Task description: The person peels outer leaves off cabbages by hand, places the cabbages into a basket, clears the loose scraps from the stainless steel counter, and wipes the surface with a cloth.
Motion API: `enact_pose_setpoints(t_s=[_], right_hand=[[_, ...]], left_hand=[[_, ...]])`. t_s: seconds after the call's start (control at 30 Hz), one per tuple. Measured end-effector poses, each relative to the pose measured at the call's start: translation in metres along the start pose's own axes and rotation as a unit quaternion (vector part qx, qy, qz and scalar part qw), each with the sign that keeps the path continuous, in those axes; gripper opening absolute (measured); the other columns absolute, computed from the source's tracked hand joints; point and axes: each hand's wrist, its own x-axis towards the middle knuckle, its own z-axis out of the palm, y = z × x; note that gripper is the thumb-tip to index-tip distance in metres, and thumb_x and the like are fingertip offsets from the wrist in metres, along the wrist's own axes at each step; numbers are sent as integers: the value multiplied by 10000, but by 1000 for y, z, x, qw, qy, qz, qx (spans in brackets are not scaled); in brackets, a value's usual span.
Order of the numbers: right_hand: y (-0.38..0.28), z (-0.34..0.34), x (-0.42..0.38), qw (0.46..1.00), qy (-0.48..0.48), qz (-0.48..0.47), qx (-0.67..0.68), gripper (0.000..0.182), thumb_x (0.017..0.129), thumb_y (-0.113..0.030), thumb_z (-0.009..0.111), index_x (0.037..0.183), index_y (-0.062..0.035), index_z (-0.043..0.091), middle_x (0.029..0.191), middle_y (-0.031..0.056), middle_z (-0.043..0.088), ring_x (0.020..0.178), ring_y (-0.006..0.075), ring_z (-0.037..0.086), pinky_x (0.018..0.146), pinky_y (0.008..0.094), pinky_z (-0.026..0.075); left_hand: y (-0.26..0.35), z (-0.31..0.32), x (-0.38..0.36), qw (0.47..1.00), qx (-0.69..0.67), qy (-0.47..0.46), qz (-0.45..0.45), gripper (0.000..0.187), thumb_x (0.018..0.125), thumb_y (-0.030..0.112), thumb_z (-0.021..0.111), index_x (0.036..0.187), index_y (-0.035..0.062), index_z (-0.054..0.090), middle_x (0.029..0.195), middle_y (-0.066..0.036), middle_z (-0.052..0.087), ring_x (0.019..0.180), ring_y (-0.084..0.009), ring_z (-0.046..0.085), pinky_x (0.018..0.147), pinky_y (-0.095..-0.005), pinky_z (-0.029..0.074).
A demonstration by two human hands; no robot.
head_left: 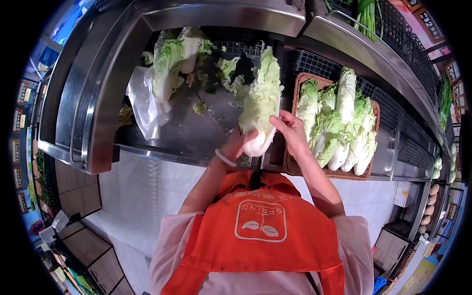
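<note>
A long napa cabbage [263, 98] is held upright over the metal counter, its white base toward me. My left hand [237, 143], with a pale bracelet at the wrist, grips the base from the left side. On the right side of the same cabbage, my right hand [291, 129] pinches an outer leaf near the base with thumb and fingers. To the right, a brown wicker basket [301, 93] holds several napa cabbages [327, 132]. More cabbages [169, 69] lie at the back left, beside a clear plastic bag [146, 101].
Loose leaf scraps [231, 71] are scattered over the dark metal counter [182, 132]. Black plastic grates [324, 64] stand behind the basket. A raised metal edge [103, 98] borders the left side. Green onions [366, 17] are at the upper right.
</note>
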Motion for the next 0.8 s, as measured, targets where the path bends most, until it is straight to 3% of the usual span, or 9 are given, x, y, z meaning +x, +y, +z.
enact_pose_setpoints(t_s=[0.07, 0.27, 0.37, 0.47, 0.57, 0.7, 0.73, 0.77, 0.8], right_hand=[[4, -7, -4, 1000, 0, -5, -16, 297, 843, -125, 639, 1099, 17, 591, 939, 31, 625, 794, 83, 558, 726, 225, 454], [3, -22, -11, 998, 65, 8, 26, 266, 849, -85, 617, 1093, 18, 595, 927, 40, 630, 787, 80, 559, 691, 213, 453], [9, -27, -12, 994, 98, -8, 39, 180, 854, -70, 603, 1013, 14, 609, 852, 22, 617, 757, 77, 551, 664, 211, 453], [22, -50, -7, 995, 99, -5, -4, 91, 857, -63, 598, 927, -5, 598, 790, 1, 580, 712, 80, 538, 656, 221, 460], [26, -35, -7, 979, 157, -37, 127, 40, 854, -59, 601, 875, -34, 576, 770, -9, 549, 685, 81, 523, 619, 231, 446], [30, -18, -16, 955, 187, -62, 220, 56, 840, -42, 616, 881, -47, 578, 806, 8, 572, 714, 106, 544, 679, 255, 465], [38, -22, -14, 943, 231, -70, 228, 57, 846, -29, 602, 895, -49, 583, 862, 30, 603, 763, 133, 569, 750, 278, 481], [21, -13, -18, 937, 262, -85, 214, 56, 859, -64, 600, 894, -81, 560, 835, 11, 599, 680, 91, 535, 583, 210, 424], [14, -9, -18, 931, 261, -102, 234, 52, 860, -69, 599, 902, -75, 570, 859, 25, 616, 710, 106, 561, 605, 222, 448]], left_hand=[[-9, 3, 7, 993, 72, 85, 50, 661, 789, 75, 644, 1343, -7, 293, 1261, -122, 464, 1128, -208, 485, 947, -324, 412], [-24, 31, 11, 983, 65, 117, 124, 627, 799, 91, 660, 1318, -16, 323, 1176, -119, 526, 1045, -188, 530, 890, -312, 442], [-26, 43, 9, 970, 88, 167, 152, 603, 802, 113, 670, 1298, -16, 353, 1138, -112, 548, 1011, -188, 549, 856, -307, 459], [-28, 40, 9, 963, 9, 206, 172, 569, 810, 143, 671, 1277, -9, 383, 1140, -105, 547, 994, -174, 555, 825, -288, 468], [-22, 28, 10, 950, 5, 237, 204, 548, 822, 160, 661, 1272, 1, 392, 1136, -96, 546, 962, -167, 561, 802, -272, 470], [-8, 3, 19, 892, -55, 346, 284, 482, 834, 200, 649, 1229, 19, 441, 1126, -73, 546, 940, -166, 563, 792, -280, 473], [2, -7, 18, 869, -94, 388, 292, 468, 836, 231, 647, 1213, 27, 458, 1105, -73, 561, 928, -171, 576, 775, -290, 480], [13, -21, 11, 875, -129, 372, 282, 473, 836, 237, 648, 1214, 27, 457, 1094, -73, 567, 917, -171, 579, 762, -292, 483], [28, -38, 3, 880, -163, 353, 273, 477, 836, 243, 648, 1216, 27, 456, 1082, -74, 572, 905, -172, 582, 748, -294, 487]])
